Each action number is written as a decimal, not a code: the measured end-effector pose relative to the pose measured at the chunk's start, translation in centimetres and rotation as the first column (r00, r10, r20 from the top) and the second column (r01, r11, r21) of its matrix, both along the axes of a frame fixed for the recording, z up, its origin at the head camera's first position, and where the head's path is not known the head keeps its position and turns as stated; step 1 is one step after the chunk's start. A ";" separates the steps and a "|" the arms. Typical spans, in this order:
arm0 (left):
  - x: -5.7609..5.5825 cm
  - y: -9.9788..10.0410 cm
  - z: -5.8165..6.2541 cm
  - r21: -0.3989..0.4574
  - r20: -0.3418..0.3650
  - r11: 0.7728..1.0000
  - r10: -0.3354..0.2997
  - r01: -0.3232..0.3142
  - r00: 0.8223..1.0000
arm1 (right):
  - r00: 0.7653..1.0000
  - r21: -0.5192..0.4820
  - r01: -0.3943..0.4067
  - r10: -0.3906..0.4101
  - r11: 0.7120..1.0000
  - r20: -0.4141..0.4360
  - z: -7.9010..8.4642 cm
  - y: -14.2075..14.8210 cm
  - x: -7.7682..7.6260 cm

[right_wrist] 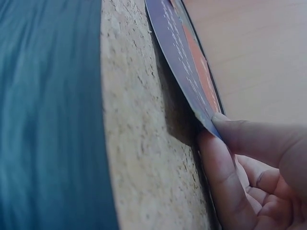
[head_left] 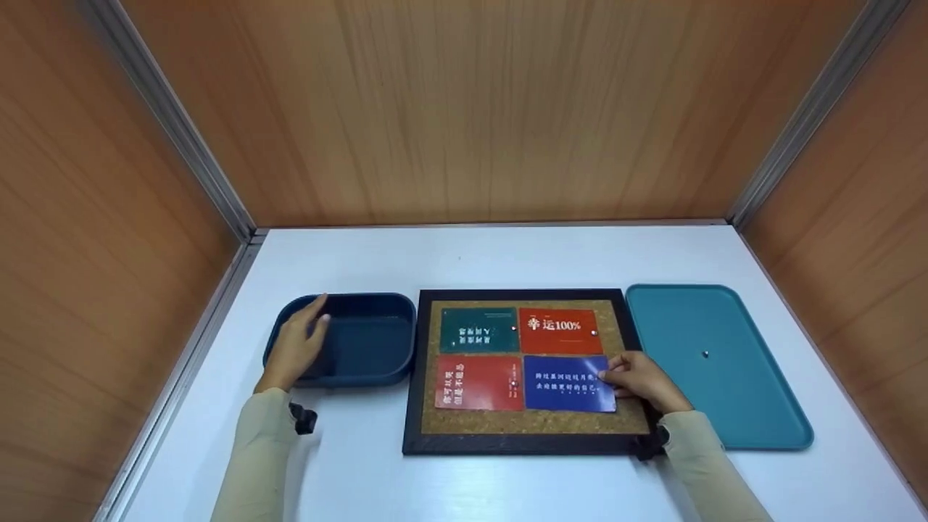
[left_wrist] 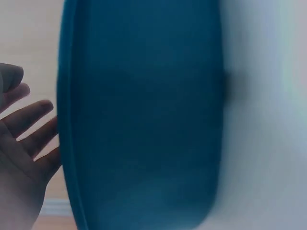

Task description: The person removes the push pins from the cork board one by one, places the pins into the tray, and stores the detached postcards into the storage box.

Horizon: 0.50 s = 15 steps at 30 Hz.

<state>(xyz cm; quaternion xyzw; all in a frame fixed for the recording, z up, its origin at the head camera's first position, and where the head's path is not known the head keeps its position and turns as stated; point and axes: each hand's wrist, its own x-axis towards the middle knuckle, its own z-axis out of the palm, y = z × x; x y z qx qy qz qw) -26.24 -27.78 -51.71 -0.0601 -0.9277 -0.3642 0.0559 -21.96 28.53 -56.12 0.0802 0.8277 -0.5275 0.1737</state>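
Note:
With thumb and forefinger my right hand point(head_left: 641, 378) pinches the right edge of a blue card point(head_left: 565, 384) with white writing. In the right wrist view, that card's held edge is lifted off the cork, with a shadow beneath. The card lies over a dark-framed corkboard point(head_left: 464, 422), below an orange-red card point(head_left: 554, 332) and beside a red card point(head_left: 475, 391). A green card point(head_left: 464, 341) occupies the upper left. Small pins show on the green, orange-red and red cards. My left hand point(head_left: 296, 348), fingers loose and holding nothing, is over the left side of a dark blue bin point(head_left: 370, 377).
Right of the corkboard, a teal tray point(head_left: 732, 406) carries one small pin point(head_left: 705, 354). The bin stands close to the board's left side. Wooden panels point(head_left: 493, 116) enclose the white table point(head_left: 449, 257) at the back and both sides.

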 end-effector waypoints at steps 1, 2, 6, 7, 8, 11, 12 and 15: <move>-0.1 -0.4 -0.1 -0.007 -0.005 1.000 0.016 -0.016 1.000 | 1.000 -0.003 0.001 -0.001 1.000 -0.002 0.0 0.0 0.0; -0.2 -0.8 -0.2 -0.012 -0.011 0.999 0.032 -0.032 0.999 | 1.000 -0.003 0.000 0.000 1.000 -0.003 0.0 0.0 0.0; -0.4 -2.2 -0.5 -0.019 -0.024 0.996 0.082 -0.082 0.996 | 1.000 -0.005 0.000 0.000 1.000 -0.009 0.0 0.0 0.1; -0.4 -2.4 -0.6 -0.022 -0.023 0.995 0.092 -0.092 0.996 | 1.000 -0.006 0.002 -0.002 1.000 -0.007 0.0 0.0 0.1; -0.4 -2.6 -0.8 -0.023 -0.020 0.995 0.100 -0.101 0.995 | 1.000 -0.004 0.003 -0.003 1.000 -0.005 0.1 0.0 0.1; -0.4 -3.1 -1.2 -0.026 0.003 0.992 0.124 -0.123 0.992 | 1.000 -0.005 0.008 -0.008 1.000 0.002 0.1 0.0 0.1; -0.4 -3.2 -1.3 -0.029 0.009 0.991 0.131 -0.131 0.991 | 1.000 -0.004 0.004 -0.004 1.000 0.002 0.1 0.0 0.1; -0.4 -3.5 -1.6 -0.023 0.023 0.988 0.156 -0.155 0.987 | 1.000 -0.006 0.009 -0.009 1.000 0.005 0.1 -0.1 0.1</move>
